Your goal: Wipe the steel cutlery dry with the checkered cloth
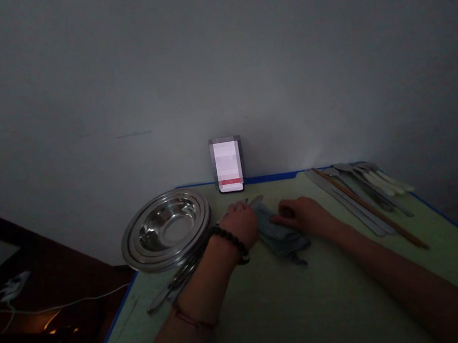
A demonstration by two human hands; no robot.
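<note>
My left hand (242, 222) is closed around a metal utensil (256, 200) whose tip sticks out past my fingers toward the wall. A dark bead bracelet sits on that wrist. My right hand (301, 213) rests curled on a grey cloth (279, 234) that lies crumpled on the table between both hands. The utensil's tip lies over the cloth's far edge.
A stack of steel plates (164, 230) sits at the table's far left, with several metal utensils (176, 279) below it. More utensils and a wooden stick (367, 202) lie at the far right. A lit phone (228, 164) leans on the wall. The pale green table (301, 309) has blue edges.
</note>
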